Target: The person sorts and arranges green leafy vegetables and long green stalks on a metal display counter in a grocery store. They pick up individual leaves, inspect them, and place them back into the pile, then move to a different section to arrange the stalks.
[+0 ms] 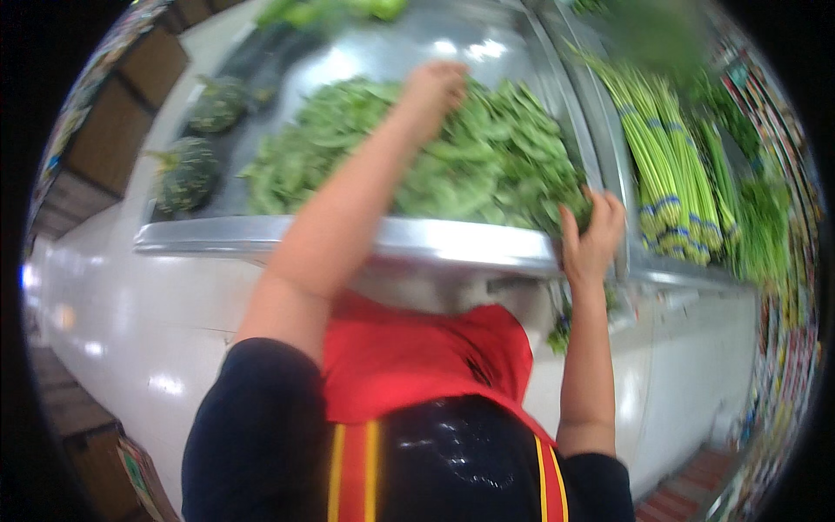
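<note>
A wide heap of leafy greens (456,176) lies in a stainless steel display tray (417,238). My left hand (436,98) is over the back middle of the heap, its fingers curled and blurred; whether leaves are in them is unclear. At the heap's right front corner, by the tray's rim, my right hand (593,238) has its thumb and fingers spread around the edge of the darker leaves. Its fingertips touch the greens, and I cannot tell if they grip any.
Two dark green squashes (188,175) sit at the tray's left side. Right of a metal divider lie long green stalks (659,143) banded in blue, with fine green herbs (763,228) beyond. More green vegetables (326,12) are at the back. Wooden crates (107,137) stand at the far left.
</note>
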Available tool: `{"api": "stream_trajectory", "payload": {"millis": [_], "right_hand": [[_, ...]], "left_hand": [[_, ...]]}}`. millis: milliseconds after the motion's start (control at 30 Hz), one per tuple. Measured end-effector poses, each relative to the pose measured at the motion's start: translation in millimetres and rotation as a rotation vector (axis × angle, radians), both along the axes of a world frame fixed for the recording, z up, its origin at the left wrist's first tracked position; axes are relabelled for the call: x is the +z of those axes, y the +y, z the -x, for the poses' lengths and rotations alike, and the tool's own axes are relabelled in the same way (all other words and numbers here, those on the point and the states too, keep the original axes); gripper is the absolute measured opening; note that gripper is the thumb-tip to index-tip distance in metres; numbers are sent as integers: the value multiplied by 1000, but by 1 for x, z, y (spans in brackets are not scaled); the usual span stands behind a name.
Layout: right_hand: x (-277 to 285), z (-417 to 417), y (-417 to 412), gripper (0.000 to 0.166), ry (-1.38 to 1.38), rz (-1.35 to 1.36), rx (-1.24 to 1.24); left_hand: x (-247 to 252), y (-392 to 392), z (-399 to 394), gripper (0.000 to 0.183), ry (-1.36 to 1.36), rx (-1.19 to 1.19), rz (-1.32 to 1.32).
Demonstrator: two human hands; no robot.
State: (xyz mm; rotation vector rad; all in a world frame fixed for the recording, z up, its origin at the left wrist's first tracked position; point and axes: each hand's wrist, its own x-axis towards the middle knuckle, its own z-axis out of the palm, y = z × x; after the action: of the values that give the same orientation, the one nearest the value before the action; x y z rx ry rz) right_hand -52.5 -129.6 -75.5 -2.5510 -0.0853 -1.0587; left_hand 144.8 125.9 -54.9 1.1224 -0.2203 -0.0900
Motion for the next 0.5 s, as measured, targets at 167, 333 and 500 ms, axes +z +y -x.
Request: {"api": "stream_trajectory", "payload": {"millis": [167,333,500], "right_hand": [[3,-2,10,47,-98,93,-78],[1,-1,0,51,-124,114,-71],[5,6,2,47,-76,172,40]], "left_hand": [[10,3,14,35,-169,-19,-180],[55,-14,61,30,-464,-246,-681],[32,4,130,21,-1302,-152,-1263]]}}
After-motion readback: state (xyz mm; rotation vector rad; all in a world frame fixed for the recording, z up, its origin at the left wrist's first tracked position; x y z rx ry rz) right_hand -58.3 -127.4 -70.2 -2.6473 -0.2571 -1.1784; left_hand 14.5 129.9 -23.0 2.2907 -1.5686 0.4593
